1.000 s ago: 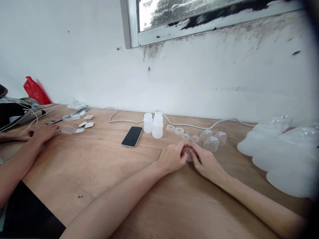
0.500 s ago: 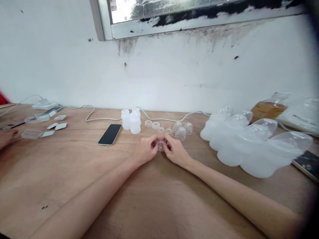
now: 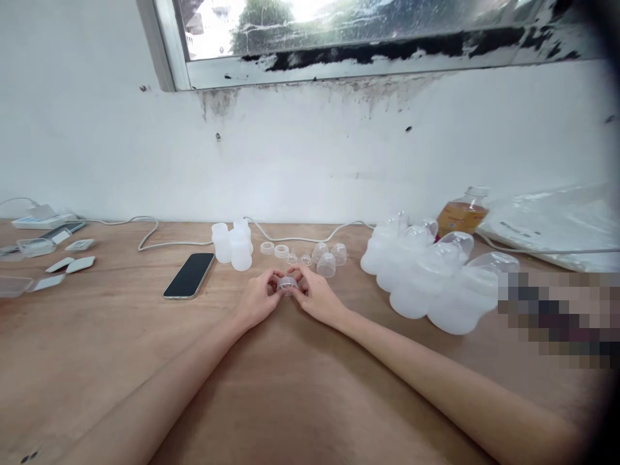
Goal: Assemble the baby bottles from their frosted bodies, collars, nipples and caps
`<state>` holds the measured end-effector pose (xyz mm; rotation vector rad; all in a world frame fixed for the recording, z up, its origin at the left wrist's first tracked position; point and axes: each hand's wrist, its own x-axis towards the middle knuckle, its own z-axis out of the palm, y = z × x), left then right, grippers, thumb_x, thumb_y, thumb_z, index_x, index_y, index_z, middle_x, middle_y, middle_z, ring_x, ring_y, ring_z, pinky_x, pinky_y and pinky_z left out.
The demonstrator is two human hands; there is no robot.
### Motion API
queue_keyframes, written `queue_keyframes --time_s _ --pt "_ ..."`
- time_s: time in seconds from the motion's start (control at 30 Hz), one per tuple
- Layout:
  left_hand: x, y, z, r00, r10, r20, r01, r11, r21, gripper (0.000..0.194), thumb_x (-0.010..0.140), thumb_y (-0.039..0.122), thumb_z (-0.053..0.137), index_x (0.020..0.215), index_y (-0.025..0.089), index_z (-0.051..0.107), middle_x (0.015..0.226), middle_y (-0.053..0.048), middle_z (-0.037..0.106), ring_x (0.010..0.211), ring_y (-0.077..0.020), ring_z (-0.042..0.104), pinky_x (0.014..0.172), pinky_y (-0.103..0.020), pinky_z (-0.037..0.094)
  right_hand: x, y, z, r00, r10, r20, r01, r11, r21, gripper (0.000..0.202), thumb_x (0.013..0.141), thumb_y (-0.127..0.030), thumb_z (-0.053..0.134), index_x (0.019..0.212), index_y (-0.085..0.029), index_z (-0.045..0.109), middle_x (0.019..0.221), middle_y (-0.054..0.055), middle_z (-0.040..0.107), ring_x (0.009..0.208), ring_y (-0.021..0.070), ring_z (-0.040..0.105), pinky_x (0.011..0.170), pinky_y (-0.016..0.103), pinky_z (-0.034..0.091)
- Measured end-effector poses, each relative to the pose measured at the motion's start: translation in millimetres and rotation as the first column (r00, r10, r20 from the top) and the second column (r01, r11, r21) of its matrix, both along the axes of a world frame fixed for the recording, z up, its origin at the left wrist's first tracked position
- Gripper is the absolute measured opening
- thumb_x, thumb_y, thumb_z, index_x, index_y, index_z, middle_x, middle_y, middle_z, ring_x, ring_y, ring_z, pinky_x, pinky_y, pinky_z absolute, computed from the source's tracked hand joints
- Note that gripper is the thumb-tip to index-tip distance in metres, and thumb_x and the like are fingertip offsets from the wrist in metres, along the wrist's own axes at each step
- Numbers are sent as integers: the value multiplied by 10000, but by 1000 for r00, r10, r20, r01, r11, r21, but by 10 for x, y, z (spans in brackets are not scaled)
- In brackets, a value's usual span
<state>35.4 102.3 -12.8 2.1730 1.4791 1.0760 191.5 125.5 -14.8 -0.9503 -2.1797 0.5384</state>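
- Two bare hands (image 3: pixel 259 299) clasped a clear round plastic piece (image 3: pixel 287 283) near the frame's centre.
- Clear plastic domes (image 3: pixel 326 265) stood beyond, on a brown wooden worktop (image 3: pixel 310 394).

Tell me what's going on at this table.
A person's left hand and right hand together hold a small clear plastic piece, low over the wooden table; whether it touches the wood is hard to tell. Just beyond lie two pale rings and some clear domed caps. A phone and white bottles are to the left, frosted bottles with clear tops to the right.
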Motion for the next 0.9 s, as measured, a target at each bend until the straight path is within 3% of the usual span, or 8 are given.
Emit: queue_keyframes --time_s 0.2,0.43,0.57,0.67,0.73,0.9 --pt "34 54 -37 1000 5 -9 -5 1000 19 219 670 94 511 871 182 509 697 22 593 619 -119 539 559 -220 393 -24 -3 3 999 -35 30 35 999 3 260 723 -101 461 971 -170 429 716 1 504 604 120 483 596 239 379" --pt "86 61 -16 1000 2 31 -3 1000 26 246 648 58 484 857 184 513 647 33 548 564 -115 485 545 -229 339 -74 -29 47 999 -36 28 36 999 -26 297 711 -43 425 999 -115 441 804 67 540 736 159 491 716 308 374" --pt "59 82 -38 994 5 108 -4 1000 -12 221 666 98 501 871 178 477 645 31 564 555 -112 493 532 -220 349 47 51 87 995 100 13 -98 985 -142 318 753 -190 498 1064 -134 458 814 51 563 622 117 507 592 253 419" --pt "16 116 -59 981 1 195 11 998 -65 179 703 201 523 852 173 428 673 13 602 572 -119 529 532 -220 383 155 125 113 977 212 -17 -209 940 -270 337 842 -313 362 1112 -133 454 779 51 581 537 97 536 427 199 406" --pt "-5 138 -67 969 -19 247 45 994 -100 182 709 258 533 819 173 415 688 2 622 593 -126 557 544 -223 407 188 144 122 971 234 -46 -236 920 -313 366 864 -304 282 1154 -130 423 791 60 586 564 104 567 381 182 397" --pt "-13 152 -61 946 -32 321 80 987 -139 205 703 295 539 798 170 409 734 -29 649 640 -147 600 567 -240 445 124 62 110 979 186 -78 -200 947 -250 355 805 -275 425 1135 -147 444 887 65 581 589 99 558 447 200 436"
